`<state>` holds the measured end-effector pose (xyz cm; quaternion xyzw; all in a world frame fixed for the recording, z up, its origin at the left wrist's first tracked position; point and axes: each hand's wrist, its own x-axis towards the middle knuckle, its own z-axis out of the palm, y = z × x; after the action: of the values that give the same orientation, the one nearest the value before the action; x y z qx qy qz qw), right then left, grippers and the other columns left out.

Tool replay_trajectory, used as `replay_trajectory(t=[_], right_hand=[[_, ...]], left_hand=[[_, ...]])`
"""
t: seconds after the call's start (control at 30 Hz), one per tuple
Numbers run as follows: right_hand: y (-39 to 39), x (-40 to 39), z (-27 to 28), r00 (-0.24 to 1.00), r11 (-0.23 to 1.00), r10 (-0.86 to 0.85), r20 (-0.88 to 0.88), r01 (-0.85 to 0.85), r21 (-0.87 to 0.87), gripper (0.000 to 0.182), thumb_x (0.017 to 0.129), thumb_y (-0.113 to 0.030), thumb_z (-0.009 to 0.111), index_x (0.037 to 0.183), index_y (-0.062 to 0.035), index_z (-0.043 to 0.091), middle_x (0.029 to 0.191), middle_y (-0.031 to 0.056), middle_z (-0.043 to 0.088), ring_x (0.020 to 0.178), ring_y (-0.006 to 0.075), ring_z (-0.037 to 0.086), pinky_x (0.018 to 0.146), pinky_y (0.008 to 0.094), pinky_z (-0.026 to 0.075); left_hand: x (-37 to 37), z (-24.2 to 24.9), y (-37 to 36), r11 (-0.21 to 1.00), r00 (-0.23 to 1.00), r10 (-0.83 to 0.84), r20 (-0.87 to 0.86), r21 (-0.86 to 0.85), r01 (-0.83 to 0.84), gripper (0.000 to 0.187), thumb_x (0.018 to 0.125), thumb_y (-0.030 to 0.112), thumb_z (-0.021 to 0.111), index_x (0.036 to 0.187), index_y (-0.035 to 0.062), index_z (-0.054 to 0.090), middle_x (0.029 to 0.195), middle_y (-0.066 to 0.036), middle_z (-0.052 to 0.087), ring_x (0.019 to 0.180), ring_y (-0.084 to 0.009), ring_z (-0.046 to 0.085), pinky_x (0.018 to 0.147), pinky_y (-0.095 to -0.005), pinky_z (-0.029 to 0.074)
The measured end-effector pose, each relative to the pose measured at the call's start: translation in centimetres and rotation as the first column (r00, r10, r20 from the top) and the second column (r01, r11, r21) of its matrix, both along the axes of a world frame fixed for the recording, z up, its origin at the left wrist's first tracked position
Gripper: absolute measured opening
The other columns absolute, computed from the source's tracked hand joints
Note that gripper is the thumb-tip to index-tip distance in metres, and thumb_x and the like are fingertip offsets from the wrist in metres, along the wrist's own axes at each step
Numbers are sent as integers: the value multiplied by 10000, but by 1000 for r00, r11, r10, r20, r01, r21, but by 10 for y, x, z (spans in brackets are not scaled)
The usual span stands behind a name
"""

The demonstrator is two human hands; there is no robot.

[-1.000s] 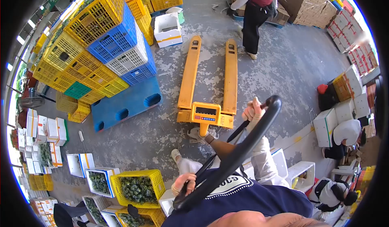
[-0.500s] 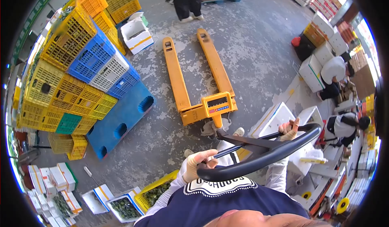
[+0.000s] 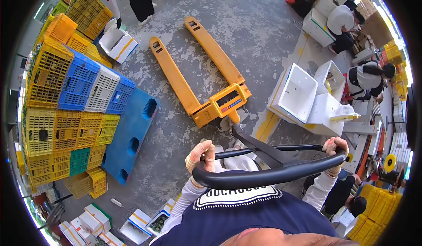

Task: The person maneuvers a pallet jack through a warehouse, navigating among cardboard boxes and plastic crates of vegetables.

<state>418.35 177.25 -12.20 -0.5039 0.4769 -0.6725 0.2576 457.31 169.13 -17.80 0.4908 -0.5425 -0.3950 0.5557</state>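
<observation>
In front of my body is the black looped handle (image 3: 268,175) of a yellow pallet jack (image 3: 200,113). My left hand (image 3: 201,157) is closed around the handle's left end. At the right end, my right hand (image 3: 336,153) has its fingers curled round the loop. The jack's two forks (image 3: 215,54) point away from me and lean to the left, flat over the floor with nothing on them. A display box (image 3: 227,100) with a row of buttons sits at the base of the forks.
A blue pallet (image 3: 132,134) lies left, beside stacked yellow, blue and white crates (image 3: 72,127). White foam boxes (image 3: 299,92) stand at right. Several people work nearby; one person (image 3: 138,2) bends over a foam box (image 3: 116,43) at upper left. Worn grey floor (image 3: 259,30) surrounds the forks.
The forks have swung further left in view. My right hand has closed more fully on the handle. The person at the top has moved left and now bends to the foam box.
</observation>
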Motion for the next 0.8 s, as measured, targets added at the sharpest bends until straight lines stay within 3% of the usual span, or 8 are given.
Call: replay_trajectory(t=[0.17, 0.3, 0.43, 0.5, 0.57, 0.67, 0.7, 0.8], right_hand=[[50, 61, 3, 988, 989, -142, 59, 144, -27, 225, 823, -143, 690, 840, 8, 524, 593, -2, 404, 471, 86, 391, 445, 244, 352], [93, 117, 5, 982, 990, -136, 129, 129, 61, 432, 801, -382, 728, 790, -13, 503, 625, -2, 425, 523, 81, 386, 467, 235, 326], [125, 210, 5, 947, 942, -305, 101, 285, 176, 508, 815, -483, 677, 739, -3, 531, 611, 37, 511, 491, 85, 435, 462, 241, 375], [118, 268, 7, 964, 978, -187, 190, 164, 128, 469, 794, -402, 628, 549, -51, 437, 500, 10, 441, 417, 116, 431, 420, 250, 368], [129, 303, -17, 976, 992, 54, 209, -76, 98, 403, 760, -275, 583, 468, -70, 396, 458, 0, 393, 380, 132, 412, 403, 247, 358], [137, 339, -25, 926, 950, 278, 255, -304, 70, 294, 669, -128, 539, 417, -73, 398, 442, -4, 372, 364, 147, 398, 402, 255, 364], [126, 388, 9, 980, 976, -33, 197, -11, 216, 270, 650, -112, 536, 413, -73, 414, 447, -4, 379, 365, 151, 396, 406, 264, 374], [119, 450, 26, 945, 874, -311, 98, 244, 420, 347, 655, -197, 631, 405, -75, 425, 471, 35, 429, 412, 178, 448, 426, 289, 388]], left_hand=[[17, 0, -31, 994, 995, -84, -59, -68, 80, 281, 931, 97, 583, 1207, 50, 559, 671, 19, 524, 556, -22, 410, 527, -162, 353], [32, 2, -81, 968, 975, -224, -6, -118, 221, 406, 864, 99, 682, 1246, 49, 551, 590, 78, 445, 517, -18, 418, 504, -162, 367], [65, 18, -149, 809, 824, -567, -18, -199, 553, 815, 758, 231, 794, 1417, 66, 346, 1055, -51, 578, 881, -119, 569, 784, -242, 481], [119, 8, -159, 839, 837, -542, -76, -105, 534, 788, 791, 261, 765, 1419, 56, 335, 1145, -76, 551, 1016, -154, 532, 911, -289, 432], [186, -30, -168, 833, 810, -540, -228, -7, 553, 713, 836, 226, 728, 1413, 57, 345, 1127, -66, 549, 996, -142, 529, 894, -272, 433], [293, -87, -163, 848, 908, -379, -177, 325, 418, 575, 883, 164, 671, 1372, 37, 397, 1070, -45, 558, 949, -97, 522, 856, -236, 439], [329, -109, -157, 848, 931, -351, -100, 387, 361, 556, 887, 163, 666, 1360, 29, 407, 1013, -33, 578, 898, -82, 532, 817, -227, 449], [413, -143, -132, 799, 936, -353, 11, 524, 295, 553, 875, 188, 679, 1335, 13, 427, 944, -30, 605, 816, -77, 545, 761, -224, 461]])
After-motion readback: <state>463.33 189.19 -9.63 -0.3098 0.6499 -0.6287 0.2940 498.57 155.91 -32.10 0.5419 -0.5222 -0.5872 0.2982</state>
